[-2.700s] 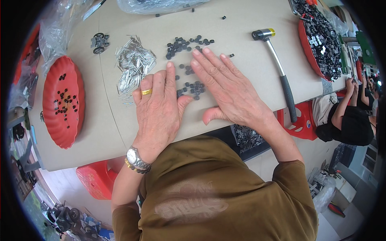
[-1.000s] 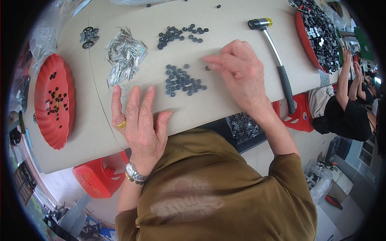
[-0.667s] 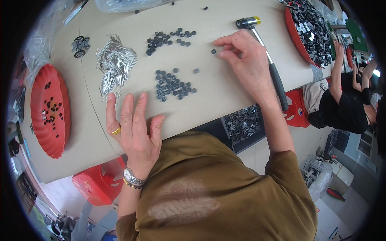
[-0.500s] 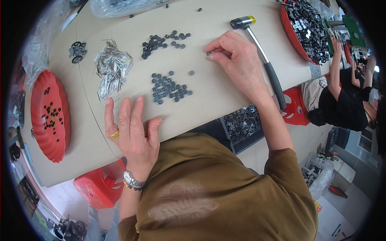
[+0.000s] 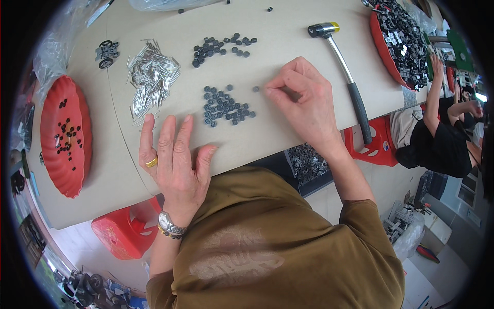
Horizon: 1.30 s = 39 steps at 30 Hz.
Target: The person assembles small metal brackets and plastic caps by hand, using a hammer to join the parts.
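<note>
My left hand point(image 5: 180, 165) lies open on the near edge of the table, fingers spread and empty, below the pile of thin metal pins point(image 5: 153, 77). My right hand point(image 5: 301, 100) is closed in a pinch just above the table; whatever sits between its fingertips is hidden. Right beside those fingertips lies a single small grey wheel point(image 5: 256, 89). To its left, a cluster of small dark wheels point(image 5: 226, 109) is spread on the table. Farther back is a second group of small black wheels point(image 5: 210, 47).
A mallet point(image 5: 342, 62) with a black grip lies at the right. Red dishes hold black parts, one at the left point(image 5: 77, 175) and a heaped one point(image 5: 386, 56) at far right. A small wheeled assembly point(image 5: 107, 53) stands at back left. A co-worker's arm point(image 5: 433, 87) reaches in.
My right hand has moved nearer, beside the lone wheel; the small dark wheel seen in its pinch earlier no longer shows. My left hand stays spread. The whole view has shifted slightly.
</note>
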Each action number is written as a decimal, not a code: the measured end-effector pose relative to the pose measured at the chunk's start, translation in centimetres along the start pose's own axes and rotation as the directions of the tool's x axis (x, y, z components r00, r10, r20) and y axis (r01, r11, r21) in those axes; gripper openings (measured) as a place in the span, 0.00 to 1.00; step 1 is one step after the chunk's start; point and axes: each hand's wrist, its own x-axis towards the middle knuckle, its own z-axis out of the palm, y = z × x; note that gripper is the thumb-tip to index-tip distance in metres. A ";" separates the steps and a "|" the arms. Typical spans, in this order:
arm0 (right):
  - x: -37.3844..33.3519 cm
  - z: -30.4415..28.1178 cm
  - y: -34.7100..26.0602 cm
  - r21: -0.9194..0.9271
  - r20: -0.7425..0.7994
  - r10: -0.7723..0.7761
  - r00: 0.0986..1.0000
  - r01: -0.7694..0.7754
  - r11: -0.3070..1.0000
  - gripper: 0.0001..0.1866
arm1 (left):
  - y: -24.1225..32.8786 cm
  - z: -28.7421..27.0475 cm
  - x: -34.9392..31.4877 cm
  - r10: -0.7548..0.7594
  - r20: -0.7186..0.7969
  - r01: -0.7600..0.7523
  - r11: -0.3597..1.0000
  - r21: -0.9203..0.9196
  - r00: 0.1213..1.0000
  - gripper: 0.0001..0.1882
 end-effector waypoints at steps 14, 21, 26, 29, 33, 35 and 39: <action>2.8 -1.0 0.1 0.037 0.211 0.243 0.947 -0.256 0.966 0.03 | 0.2 -0.2 0.1 0.004 -0.009 -0.004 1.000 -0.010 1.000 0.28; 3.6 -0.3 0.5 0.076 0.169 0.187 0.968 -0.202 0.976 0.02 | 0.1 0.0 0.1 0.007 -0.013 -0.007 1.000 -0.022 1.000 0.29; 5.0 0.0 -0.5 0.039 0.068 0.132 0.989 -0.135 0.990 0.05 | 0.1 0.1 -0.1 0.009 -0.023 -0.009 1.000 -0.020 1.000 0.29; 5.7 1.2 0.2 -0.053 0.041 0.022 0.999 -0.020 0.998 0.04 | 0.1 0.1 -0.1 0.010 -0.023 -0.011 1.000 -0.022 1.000 0.30; 6.0 1.8 0.8 -0.063 0.042 -0.004 0.999 0.006 0.998 0.04 | 0.1 0.2 -0.1 0.002 -0.020 -0.002 1.000 -0.031 1.000 0.30; 5.7 1.4 0.9 -0.056 0.103 0.006 0.995 0.000 0.998 0.04 | 0.1 0.2 -0.1 0.006 -0.034 -0.007 1.000 -0.020 0.999 0.29; 4.6 0.8 0.0 -0.011 0.127 0.028 0.992 -0.027 1.000 0.02 | 0.1 0.2 0.0 0.013 -0.045 -0.014 1.000 -0.008 0.999 0.28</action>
